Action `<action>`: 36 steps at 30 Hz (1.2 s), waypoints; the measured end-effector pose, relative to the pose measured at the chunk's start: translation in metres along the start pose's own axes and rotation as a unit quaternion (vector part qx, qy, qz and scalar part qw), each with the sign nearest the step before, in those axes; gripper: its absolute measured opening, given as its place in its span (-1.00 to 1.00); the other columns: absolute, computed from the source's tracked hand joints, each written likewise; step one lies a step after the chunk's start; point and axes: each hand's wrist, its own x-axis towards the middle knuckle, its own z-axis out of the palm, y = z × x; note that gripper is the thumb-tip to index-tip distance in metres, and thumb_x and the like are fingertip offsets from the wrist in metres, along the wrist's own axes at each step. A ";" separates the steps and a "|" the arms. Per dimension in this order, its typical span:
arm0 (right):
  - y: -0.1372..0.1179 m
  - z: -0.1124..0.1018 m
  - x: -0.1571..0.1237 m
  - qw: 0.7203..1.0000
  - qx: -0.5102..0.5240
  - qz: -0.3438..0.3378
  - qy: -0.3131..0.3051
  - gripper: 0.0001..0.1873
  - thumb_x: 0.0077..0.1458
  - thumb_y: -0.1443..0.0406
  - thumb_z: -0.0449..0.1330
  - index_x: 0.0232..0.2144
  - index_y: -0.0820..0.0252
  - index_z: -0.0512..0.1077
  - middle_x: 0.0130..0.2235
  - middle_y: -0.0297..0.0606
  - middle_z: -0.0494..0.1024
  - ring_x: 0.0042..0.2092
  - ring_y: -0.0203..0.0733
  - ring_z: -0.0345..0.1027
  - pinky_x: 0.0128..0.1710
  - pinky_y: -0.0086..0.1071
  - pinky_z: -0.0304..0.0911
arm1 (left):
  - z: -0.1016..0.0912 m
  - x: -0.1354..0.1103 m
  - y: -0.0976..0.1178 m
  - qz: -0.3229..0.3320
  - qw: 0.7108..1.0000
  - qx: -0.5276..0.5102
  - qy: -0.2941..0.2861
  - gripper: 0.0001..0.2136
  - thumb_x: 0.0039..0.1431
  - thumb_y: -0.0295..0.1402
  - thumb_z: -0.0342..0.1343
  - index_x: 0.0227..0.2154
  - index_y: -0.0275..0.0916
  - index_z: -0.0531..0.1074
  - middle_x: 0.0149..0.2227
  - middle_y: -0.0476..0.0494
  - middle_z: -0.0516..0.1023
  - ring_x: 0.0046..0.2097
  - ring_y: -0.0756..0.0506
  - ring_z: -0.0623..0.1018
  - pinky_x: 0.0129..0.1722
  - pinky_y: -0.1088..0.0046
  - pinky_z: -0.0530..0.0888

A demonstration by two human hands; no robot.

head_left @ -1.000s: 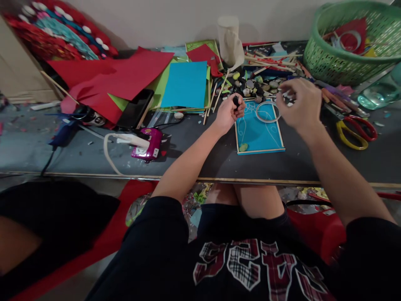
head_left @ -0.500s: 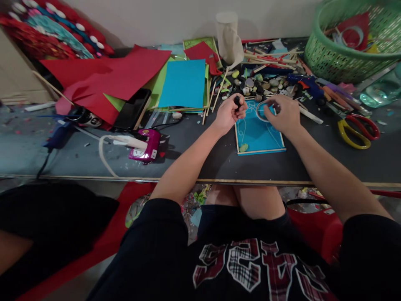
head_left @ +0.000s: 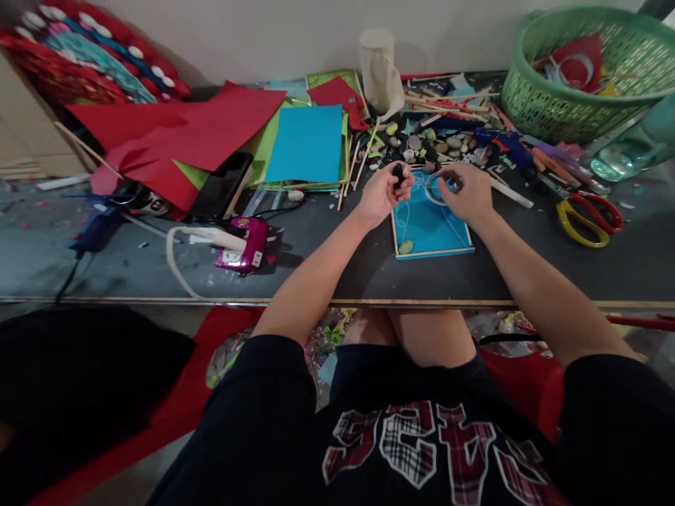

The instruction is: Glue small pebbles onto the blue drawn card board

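My left hand (head_left: 384, 193) is closed around a small black object (head_left: 398, 174), whose kind I cannot make out, above the left edge of a blue card (head_left: 429, 230). Thin wooden sticks border the card, with pale lines drawn on it and a greenish pebble (head_left: 406, 247) in its lower left corner. Over the card's upper right, my right hand (head_left: 469, 191) curls with thumb and fingers at a pale ring (head_left: 433, 188), which looks like a roll of tape. The fingers hide part of the ring. Dark pebbles (head_left: 429, 168) lie at the card's top edge.
Behind the hands are loose pebbles (head_left: 414, 143) and wooden sticks (head_left: 448, 105). To the right lie scissors (head_left: 583, 225), a blue glue gun (head_left: 503, 138) and a green basket (head_left: 559, 105). Leftward are blue paper (head_left: 304, 144), red paper (head_left: 184, 133) and a purple power socket (head_left: 242, 246).
The whole view has shifted slightly, so the table's things sit a little further left. Both hands keep nearly the same pose over the blue card.
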 end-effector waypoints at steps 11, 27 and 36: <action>-0.008 -0.002 -0.001 1.000 0.009 -0.001 0.005 -0.77 0.22 0.12 0.17 -0.21 0.02 0.58 -0.21 -0.16 0.69 -0.24 -0.02 0.54 -0.13 -0.10 0.49 | -0.001 0.002 -0.005 0.022 1.000 0.021 -0.002 -0.77 0.46 -0.52 -0.19 -0.17 -0.18 0.37 -0.39 0.01 0.27 -0.48 0.09 0.36 -0.42 0.58 0.37; -0.017 0.015 -0.007 0.989 0.031 -0.127 0.073 -0.60 0.45 0.05 0.10 -0.17 0.04 0.70 -0.15 -0.17 0.75 -0.04 0.00 0.65 0.02 -0.11 0.53 | -0.034 0.036 -0.035 0.178 0.896 0.377 -0.155 -0.65 0.38 -0.47 0.02 0.17 -0.21 0.43 -0.27 -0.09 0.48 -0.19 -0.08 0.54 -0.04 0.30 0.54; -0.021 0.007 -0.006 0.990 -0.025 -0.124 0.061 -0.67 0.41 0.18 0.07 -0.22 0.10 0.63 -0.20 -0.13 0.72 -0.07 0.00 0.62 -0.05 -0.13 0.52 | -0.038 0.034 -0.030 0.188 0.866 0.424 -0.187 -0.46 0.42 -0.03 0.18 0.31 -0.21 0.40 -0.15 -0.23 0.66 -0.05 -0.20 0.66 0.06 0.20 0.60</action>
